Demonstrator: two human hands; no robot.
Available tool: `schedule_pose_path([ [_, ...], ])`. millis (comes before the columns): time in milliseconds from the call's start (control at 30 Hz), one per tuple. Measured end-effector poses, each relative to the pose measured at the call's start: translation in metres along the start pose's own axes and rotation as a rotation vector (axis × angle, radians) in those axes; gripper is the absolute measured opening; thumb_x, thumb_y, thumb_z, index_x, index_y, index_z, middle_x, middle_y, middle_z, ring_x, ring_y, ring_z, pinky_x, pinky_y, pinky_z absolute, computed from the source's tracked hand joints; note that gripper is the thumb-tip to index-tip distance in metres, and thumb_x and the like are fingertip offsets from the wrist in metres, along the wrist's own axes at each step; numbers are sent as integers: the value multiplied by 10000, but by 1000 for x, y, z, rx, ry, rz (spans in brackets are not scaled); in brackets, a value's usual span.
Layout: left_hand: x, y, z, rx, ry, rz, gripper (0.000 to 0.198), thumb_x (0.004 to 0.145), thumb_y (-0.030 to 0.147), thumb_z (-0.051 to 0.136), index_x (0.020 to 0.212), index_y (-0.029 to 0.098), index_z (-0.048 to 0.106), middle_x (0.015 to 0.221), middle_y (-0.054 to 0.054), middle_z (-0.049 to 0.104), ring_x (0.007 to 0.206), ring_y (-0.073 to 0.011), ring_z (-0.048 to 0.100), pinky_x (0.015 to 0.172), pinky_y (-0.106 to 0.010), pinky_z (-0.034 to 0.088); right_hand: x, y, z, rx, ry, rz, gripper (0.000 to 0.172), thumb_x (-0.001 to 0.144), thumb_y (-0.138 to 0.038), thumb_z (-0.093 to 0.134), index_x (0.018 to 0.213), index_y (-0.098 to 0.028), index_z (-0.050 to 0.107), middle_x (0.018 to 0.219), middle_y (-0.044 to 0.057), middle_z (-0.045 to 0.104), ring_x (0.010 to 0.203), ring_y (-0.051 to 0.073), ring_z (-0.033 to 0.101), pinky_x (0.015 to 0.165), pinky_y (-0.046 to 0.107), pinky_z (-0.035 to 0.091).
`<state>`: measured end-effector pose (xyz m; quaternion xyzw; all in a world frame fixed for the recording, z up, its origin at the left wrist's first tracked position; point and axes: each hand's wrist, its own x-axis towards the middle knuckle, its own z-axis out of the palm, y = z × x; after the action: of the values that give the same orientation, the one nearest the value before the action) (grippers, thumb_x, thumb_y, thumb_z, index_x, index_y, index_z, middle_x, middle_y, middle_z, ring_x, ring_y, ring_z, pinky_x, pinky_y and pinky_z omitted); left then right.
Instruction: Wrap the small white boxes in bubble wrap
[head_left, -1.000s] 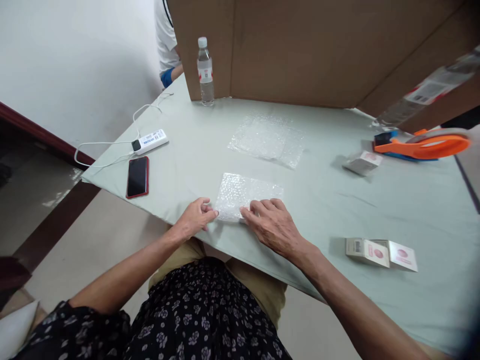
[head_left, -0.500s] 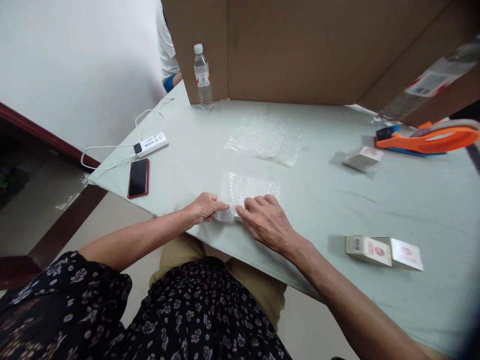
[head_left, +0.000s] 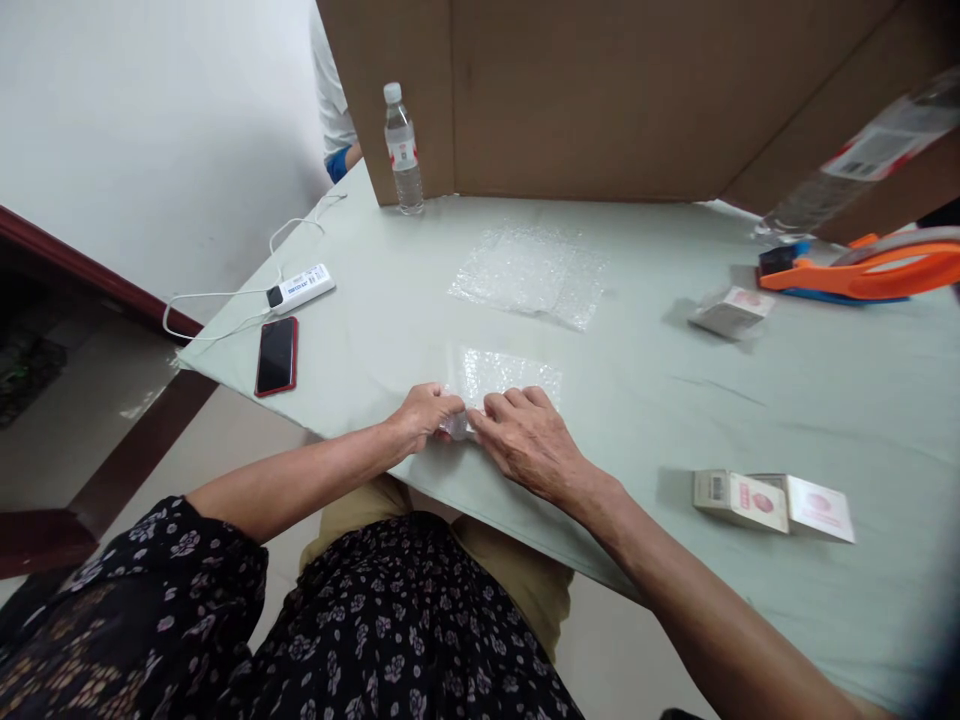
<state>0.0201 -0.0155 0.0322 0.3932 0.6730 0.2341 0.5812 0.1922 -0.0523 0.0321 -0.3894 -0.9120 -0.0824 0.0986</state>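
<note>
A small sheet of clear bubble wrap (head_left: 510,372) lies at the near edge of the pale green table (head_left: 750,400). Its near end is curled up into a roll between my hands. My left hand (head_left: 426,412) pinches the left end of that roll with closed fingers. My right hand (head_left: 529,440) presses on the roll from the right, fingers bent over it. Whatever is inside the roll is hidden.
A second bubble wrap sheet (head_left: 529,272) lies further back. Small white-and-pink boxes (head_left: 772,500) sit at the right, another box (head_left: 729,310) behind them. An orange tape dispenser (head_left: 862,272), a water bottle (head_left: 401,150), a red phone (head_left: 277,355), a power bank (head_left: 300,288) and a cardboard wall (head_left: 600,90) ring the table. Another person (head_left: 334,110) stands at the far left.
Both hands have drawn together and rolled the near edge of the bubble wrap forward, so less of the flat sheet shows than a second ago.
</note>
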Motion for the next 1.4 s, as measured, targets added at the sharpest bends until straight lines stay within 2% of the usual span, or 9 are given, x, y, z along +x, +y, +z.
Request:
schedule_pose_path([
  [333,-6,6,4,-98,-58,14,141,707,104,576,643,180,476,504,46,502,451,-86,482,406,-192,399,-1,0,1,18,23,0,145,986,-242,493,958,-194,626,825,49,630,743,193,435,740,364,237],
  [600,-11,8,3,-66,-97,108,120,710,107,600,651,165,513,517,41,525,459,-76,490,426,-188,422,-1,0,-1,44,40,20,135,951,-234,548,848,-179,615,810,57,652,767,202,493,771,376,261],
  [700,-16,10,-2,-57,-186,161,27,712,113,589,713,140,588,558,24,550,498,-81,510,470,-202,466,-5,2,0,74,50,17,115,941,-235,562,864,-175,623,830,56,661,787,200,505,776,370,269],
  [833,-19,9,-11,51,-272,202,214,710,87,552,880,119,678,729,-23,648,605,-106,587,591,-253,546,-11,3,-1,145,49,22,78,917,-233,593,931,-172,638,902,59,686,840,205,540,795,363,301],
  [933,-17,2,-10,298,-241,457,224,748,102,550,901,152,705,802,-29,670,678,-121,601,670,-270,551,-13,3,-3,210,56,43,87,905,-191,590,960,-170,653,965,67,706,879,207,573,834,370,337],
  [1067,-14,-11,-4,617,-91,880,142,816,161,593,903,173,705,888,-50,637,798,-151,603,772,-294,535,-16,4,-5,308,97,69,168,894,-115,551,974,-183,682,991,67,729,921,202,622,880,384,392],
  [1200,-15,-15,-1,790,-32,1079,149,887,158,542,921,177,686,967,-81,619,923,-184,602,839,-310,521,-26,4,-7,423,191,108,218,923,-115,518,989,-221,697,1051,45,753,983,189,665,968,414,414],
  [1333,-14,-15,-2,898,-16,1156,170,920,171,511,937,160,679,990,-105,623,929,-205,591,834,-326,516,-52,1,-9,400,354,397,141,946,-203,541,952,-210,682,1033,69,757,979,221,687,880,396,467],
  [1400,-13,-16,-3,919,-19,1199,176,931,171,502,936,153,677,1019,-114,631,945,-214,585,841,-337,511,-67,-1,-9,373,351,613,144,947,-287,550,954,-208,669,972,74,754,858,223,696,772,373,486],
])
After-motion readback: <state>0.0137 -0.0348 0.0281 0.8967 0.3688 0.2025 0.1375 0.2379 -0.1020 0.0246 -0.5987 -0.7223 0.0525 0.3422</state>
